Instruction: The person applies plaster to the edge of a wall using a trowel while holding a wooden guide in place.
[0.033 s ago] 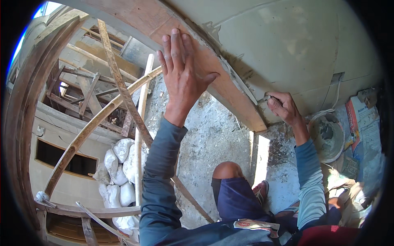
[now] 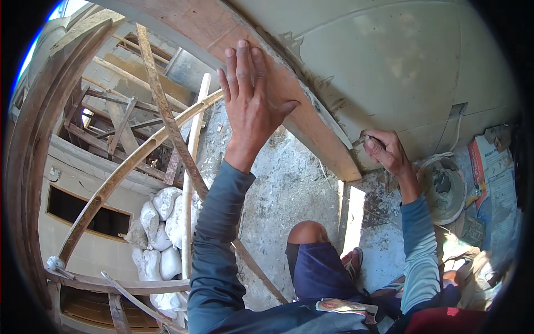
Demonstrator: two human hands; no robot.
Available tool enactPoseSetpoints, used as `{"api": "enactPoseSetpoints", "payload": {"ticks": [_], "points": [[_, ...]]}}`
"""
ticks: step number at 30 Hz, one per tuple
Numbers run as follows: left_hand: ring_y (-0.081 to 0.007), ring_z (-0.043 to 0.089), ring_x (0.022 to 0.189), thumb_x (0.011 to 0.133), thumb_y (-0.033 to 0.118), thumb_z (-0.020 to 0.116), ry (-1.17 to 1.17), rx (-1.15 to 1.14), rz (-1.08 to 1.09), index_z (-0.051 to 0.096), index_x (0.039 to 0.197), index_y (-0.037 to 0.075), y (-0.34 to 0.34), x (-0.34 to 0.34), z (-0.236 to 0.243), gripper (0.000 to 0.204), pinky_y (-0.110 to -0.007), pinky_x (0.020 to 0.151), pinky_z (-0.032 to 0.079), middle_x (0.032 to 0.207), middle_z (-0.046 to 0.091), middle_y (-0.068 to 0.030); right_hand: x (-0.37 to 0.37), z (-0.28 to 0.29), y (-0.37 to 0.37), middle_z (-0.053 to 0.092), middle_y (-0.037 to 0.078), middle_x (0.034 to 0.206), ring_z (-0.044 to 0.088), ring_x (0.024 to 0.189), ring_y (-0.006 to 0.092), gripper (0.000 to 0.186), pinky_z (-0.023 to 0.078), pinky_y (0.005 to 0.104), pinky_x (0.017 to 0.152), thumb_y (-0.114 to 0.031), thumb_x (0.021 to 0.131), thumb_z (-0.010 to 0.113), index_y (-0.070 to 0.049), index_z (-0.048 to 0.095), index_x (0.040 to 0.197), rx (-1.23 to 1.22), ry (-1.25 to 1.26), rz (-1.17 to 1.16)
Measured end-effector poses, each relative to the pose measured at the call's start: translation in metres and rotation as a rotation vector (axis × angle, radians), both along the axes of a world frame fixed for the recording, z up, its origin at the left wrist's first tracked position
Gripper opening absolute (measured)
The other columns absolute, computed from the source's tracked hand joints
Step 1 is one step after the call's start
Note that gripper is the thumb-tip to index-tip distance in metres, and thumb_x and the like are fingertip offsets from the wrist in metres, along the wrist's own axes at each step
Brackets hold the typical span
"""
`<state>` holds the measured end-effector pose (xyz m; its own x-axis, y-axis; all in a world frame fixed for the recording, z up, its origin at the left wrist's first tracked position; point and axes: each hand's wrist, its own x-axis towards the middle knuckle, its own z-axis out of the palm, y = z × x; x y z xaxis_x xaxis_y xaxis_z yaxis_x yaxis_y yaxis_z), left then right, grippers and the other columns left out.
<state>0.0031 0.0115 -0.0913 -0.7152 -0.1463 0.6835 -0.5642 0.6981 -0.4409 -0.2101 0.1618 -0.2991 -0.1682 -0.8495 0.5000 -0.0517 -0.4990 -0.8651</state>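
My left hand lies flat on the face of a long reddish wooden board, fingers spread and pointing away from me. The board runs diagonally against a greenish-grey tiled wall. Closed around the handle of a trowel is my right hand, close to the board's near end. The trowel's narrow blade seems to lie along the seam between board and wall. Wet-looking grey mortar smears mark the wall beside that seam. My fingers hide most of the handle.
A bucket with grey mortar stands right of my right hand, beside printed paper sacks. Bamboo poles and timber strips cross at left. Stacked white sacks lie beyond them. Below is a rough concrete floor.
The view has shifted very slightly. My right hand with the trowel has moved a little right and nearer to me; my left hand stays on the board.
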Motion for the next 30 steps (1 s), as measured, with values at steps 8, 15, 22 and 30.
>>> {"api": "enactPoseSetpoints", "payload": {"ticks": [8,15,22,30], "points": [[-0.0339,0.014,0.154,0.05,0.044,0.095,0.022,0.054,-0.012,0.03,0.156,0.005,0.0,0.004,-0.001,0.131,-0.058,0.122,0.01,0.166,0.019,-0.0138,0.028,0.124,-0.015,0.066,0.017,0.077,0.065,0.066,0.0327,0.031,0.051,0.0402,0.065,-0.022,0.098,0.062,0.005,0.064,0.113,-0.433,0.379,-0.678],[-0.0343,0.012,0.155,0.052,0.048,0.094,-0.011,0.018,0.0,0.032,0.155,0.003,-0.004,0.007,0.001,0.129,-0.055,0.122,0.009,0.166,0.017,-0.0162,0.048,0.135,-0.019,0.066,0.027,0.087,0.065,0.079,0.0461,0.027,0.052,0.0461,0.07,-0.017,0.096,0.062,0.004,0.063,0.112,-0.303,0.311,-0.514],[-0.0345,0.014,0.155,0.051,0.046,0.095,0.003,0.036,-0.003,0.029,0.157,0.005,-0.003,0.009,-0.001,0.131,-0.055,0.123,0.008,0.166,0.019,-0.0154,0.016,0.144,0.008,0.059,0.02,0.069,0.048,0.058,0.0258,0.033,0.045,0.0377,0.06,-0.025,0.098,0.062,0.006,0.065,0.109,-0.001,0.254,-0.392],[-0.035,0.014,0.154,0.052,0.049,0.094,0.001,0.033,-0.011,0.027,0.158,0.006,-0.003,0.005,-0.001,0.133,-0.055,0.123,0.008,0.166,0.019,-0.0163,0.013,0.113,-0.03,0.062,0.024,0.074,0.057,0.061,0.0324,0.028,0.048,0.0388,0.062,-0.02,0.097,0.062,0.006,0.064,0.108,-0.255,0.337,-0.436]]}}
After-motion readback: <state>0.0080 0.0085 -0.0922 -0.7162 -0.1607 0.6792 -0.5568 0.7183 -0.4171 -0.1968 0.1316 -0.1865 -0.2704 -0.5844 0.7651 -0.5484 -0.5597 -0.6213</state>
